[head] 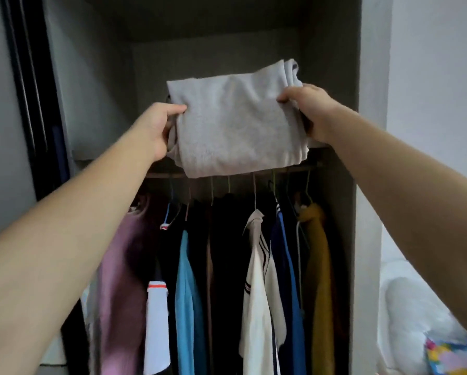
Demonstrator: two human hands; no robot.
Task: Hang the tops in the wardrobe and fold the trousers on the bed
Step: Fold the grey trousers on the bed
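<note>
A folded light grey garment is held up in front of the wardrobe's upper shelf. My left hand grips its left edge, thumb on top. My right hand grips its right edge the same way. The garment's lower end hangs just over the shelf's front edge. Below, several tops hang on hangers from the rail: a pink one, a light blue one, a white one with dark stripes, a navy-blue one and a mustard one.
The wardrobe's grey side panel stands at the right, a dark sliding door frame at the left. White bedding and a colourful patterned cloth lie at the lower right.
</note>
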